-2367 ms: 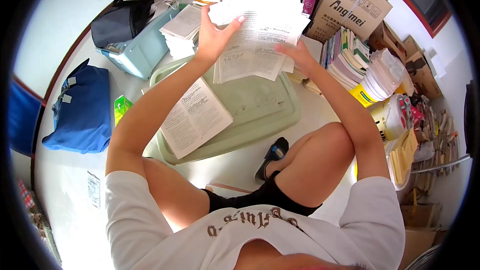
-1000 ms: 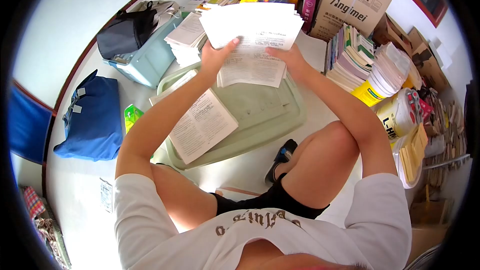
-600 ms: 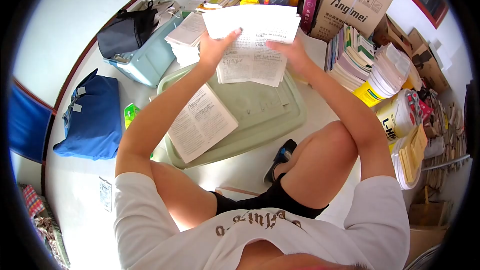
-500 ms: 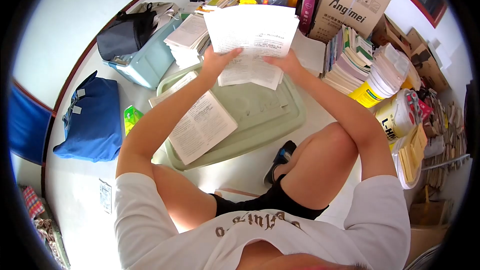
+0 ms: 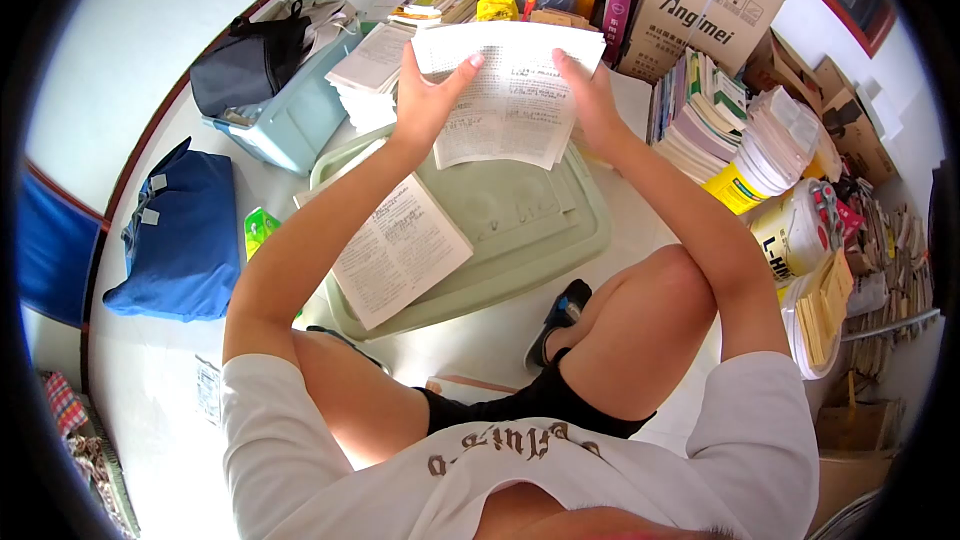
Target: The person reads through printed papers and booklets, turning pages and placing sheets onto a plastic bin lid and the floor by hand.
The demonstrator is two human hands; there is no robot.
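A sheaf of printed paper sheets point(image 5: 512, 105) is held up over the far part of a pale green plastic lid point(image 5: 540, 245). My left hand point(image 5: 432, 98) grips the sheaf's left side, its thumb lying on the top page and its fingers hidden behind. On the opposite side my right hand point(image 5: 592, 102) holds it the same way, thumb near the upper right. The lower edges of the sheets are slightly uneven. Below my left forearm, a thick stack of printed pages point(image 5: 405, 255) rests at a slant on the lid's left side.
Behind the left hand stands another paper stack point(image 5: 365, 75), beside a light blue bin point(image 5: 290, 105). A blue bag point(image 5: 180, 235) lies on the left floor. Books point(image 5: 700, 110), white buckets point(image 5: 785, 230) and a cardboard box point(image 5: 705, 10) crowd the right.
Both hands have shifted upward along the sides of the sheaf, thumbs now nearer its top. The sheaf's top edge has dropped a little, uncovering more of the things behind it.
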